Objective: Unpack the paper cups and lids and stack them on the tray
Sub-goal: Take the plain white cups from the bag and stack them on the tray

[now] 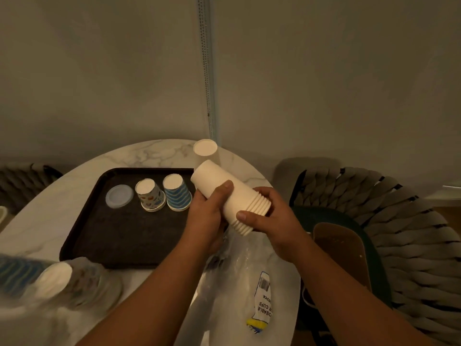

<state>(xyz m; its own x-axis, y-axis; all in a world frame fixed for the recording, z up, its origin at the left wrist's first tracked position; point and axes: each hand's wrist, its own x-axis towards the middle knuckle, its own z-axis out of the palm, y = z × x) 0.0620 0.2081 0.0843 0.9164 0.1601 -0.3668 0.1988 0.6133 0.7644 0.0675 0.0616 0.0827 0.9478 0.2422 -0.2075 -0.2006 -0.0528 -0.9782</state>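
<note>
Both hands hold a tilted stack of plain white paper cups [224, 193] above the tray's right edge. My left hand [208, 216] grips the stack's middle, thumb on top. My right hand [272, 221] grips its rim end, where several nested rims show. On the dark tray [119, 236] stand a short stack of blue-striped cups [177, 193], a short stack of patterned cups [150, 194] and a pile of clear lids [119, 196], all upside down. Another white cup stack [205, 149] stands behind the tray's far right corner.
An empty clear plastic wrapper [252, 283] with a printed label lies on the marble table [149, 152] below my hands. Wrapped cup stacks [55, 278] lie blurred at the near left. Woven chairs [399, 221] stand to the right and far left. A wall is close behind.
</note>
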